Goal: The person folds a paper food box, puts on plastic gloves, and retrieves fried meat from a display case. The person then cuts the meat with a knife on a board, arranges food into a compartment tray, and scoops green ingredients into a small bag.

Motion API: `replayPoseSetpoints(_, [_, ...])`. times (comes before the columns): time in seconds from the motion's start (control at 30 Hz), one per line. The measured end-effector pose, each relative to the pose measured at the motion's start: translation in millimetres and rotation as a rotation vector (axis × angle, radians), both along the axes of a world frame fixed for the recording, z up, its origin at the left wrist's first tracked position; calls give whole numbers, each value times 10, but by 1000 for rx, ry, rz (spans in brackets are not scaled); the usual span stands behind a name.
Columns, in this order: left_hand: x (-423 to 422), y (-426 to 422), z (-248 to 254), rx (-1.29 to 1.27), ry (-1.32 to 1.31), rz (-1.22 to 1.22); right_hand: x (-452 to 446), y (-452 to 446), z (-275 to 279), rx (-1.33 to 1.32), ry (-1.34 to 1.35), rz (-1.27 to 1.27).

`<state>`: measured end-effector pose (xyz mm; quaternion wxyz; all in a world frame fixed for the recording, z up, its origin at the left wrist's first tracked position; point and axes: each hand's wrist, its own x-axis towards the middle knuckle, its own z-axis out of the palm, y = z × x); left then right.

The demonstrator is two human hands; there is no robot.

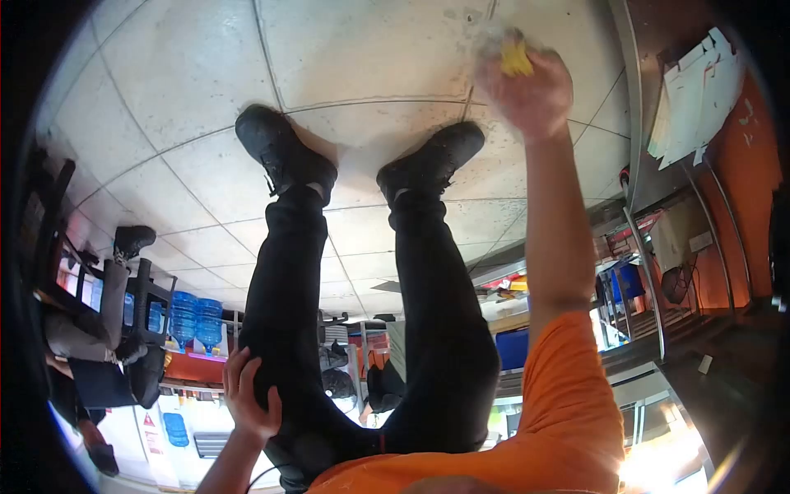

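My right hand (531, 86) is stretched out over the tiled floor (370, 49), with its fingers closed around a small yellow object (517, 59). Motion blurs the fingertips, and I cannot make out what the yellow object is. My left hand (251, 399) rests on my left leg in black trousers (284, 288), fingers apart and holding nothing. Both my black shoes (284, 152) stand on the tiles.
At the right are a metal-framed table (629, 107) and white papers (691, 99). Blue water bottles (196, 319) stand behind at the left, near a seated person (90, 333). Shelves with goods and a blue bin (512, 349) are behind my legs.
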<state>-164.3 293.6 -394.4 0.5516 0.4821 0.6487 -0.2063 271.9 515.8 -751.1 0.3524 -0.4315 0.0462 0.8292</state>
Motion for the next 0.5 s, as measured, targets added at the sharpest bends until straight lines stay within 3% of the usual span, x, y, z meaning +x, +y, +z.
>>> replayPoseSetpoints(0.07, [80, -17, -5, 13, 8, -24, -155, -78, 489, 17, 484, -63])
replayPoseSetpoints(0.23, [285, -81, 21, 103, -2, -136, -546, -214, 1273, 116, 592, -14])
replayPoseSetpoints(0.33, [377, -113, -10, 154, 2, -187, -854, -174, 1976, -36, -166, 140])
replayPoseSetpoints(0.37, [425, -106, -18, 195, 23, -203, -935, -196, 2211, -7, -163, 119])
replayPoseSetpoints(0.43, [393, -151, -77, 196, 31, -223, -981, -305, 2541, -13, -541, 341])
replayPoseSetpoints(0.5, [354, -161, -111, 284, 59, -269, -838, -778, 2509, 485, -664, 400])
